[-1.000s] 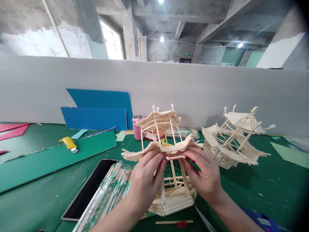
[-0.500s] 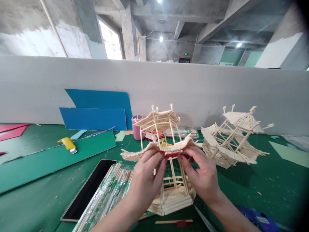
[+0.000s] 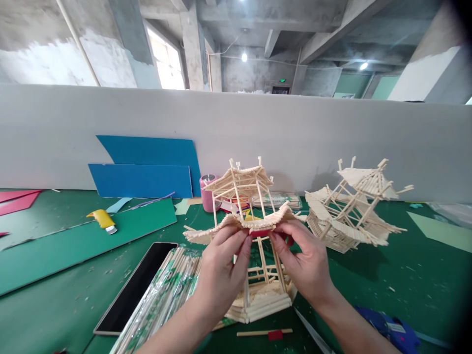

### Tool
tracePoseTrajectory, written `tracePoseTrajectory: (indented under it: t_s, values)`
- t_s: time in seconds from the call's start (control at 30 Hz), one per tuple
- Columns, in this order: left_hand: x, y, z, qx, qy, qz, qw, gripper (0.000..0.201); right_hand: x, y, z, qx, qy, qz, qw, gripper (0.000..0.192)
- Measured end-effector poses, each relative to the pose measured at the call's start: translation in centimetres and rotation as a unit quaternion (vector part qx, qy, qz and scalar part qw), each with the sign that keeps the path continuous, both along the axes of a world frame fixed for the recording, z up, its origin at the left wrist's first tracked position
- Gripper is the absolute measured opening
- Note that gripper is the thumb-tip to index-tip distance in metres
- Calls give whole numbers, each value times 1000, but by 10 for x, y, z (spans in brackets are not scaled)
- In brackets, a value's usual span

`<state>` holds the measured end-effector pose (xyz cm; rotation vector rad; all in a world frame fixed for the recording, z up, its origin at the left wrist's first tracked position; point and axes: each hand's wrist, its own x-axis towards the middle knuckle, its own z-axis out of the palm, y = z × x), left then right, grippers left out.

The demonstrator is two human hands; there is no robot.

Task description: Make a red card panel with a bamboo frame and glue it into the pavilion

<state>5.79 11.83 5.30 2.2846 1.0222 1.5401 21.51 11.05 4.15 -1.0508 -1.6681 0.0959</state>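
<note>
A two-tiered pavilion model [image 3: 243, 196] built of thin wooden sticks stands on the green table [image 3: 55, 300] in front of me. My left hand [image 3: 221, 275] and my right hand [image 3: 306, 265] both pinch a small red piece [image 3: 260, 233] pressed up under the front edge of the model's lower roof. The fingertips of both hands meet there, just below the eave. The model's stacked stick base [image 3: 263, 305] shows between my wrists.
A second stick pavilion [image 3: 354, 206] lies tilted at the right. Wrapped stick bundles [image 3: 162, 300] and a dark tablet [image 3: 136, 287] lie at my left. A yellow-handled cutter [image 3: 102, 220], blue boards [image 3: 143, 169], a pink cup [image 3: 207, 191] and a loose stick with a red piece [image 3: 265, 333] are nearby.
A loose stick held below the eave a second ago has given way to a red piece held tight under the roof edge. Both hands have closed in slightly.
</note>
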Motion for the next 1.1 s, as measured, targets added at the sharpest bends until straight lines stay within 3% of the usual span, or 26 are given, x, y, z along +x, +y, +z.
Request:
tracePoseTrajectory:
  t_s: [0.27,1.1]
  values:
    - [1,0,-1,19,9,18,1000,15,-1,0,2,4,0,5,1000,8]
    - [0,0,1,-23,12,32,999,16,1,-1,4,-16,2,9,1000,9]
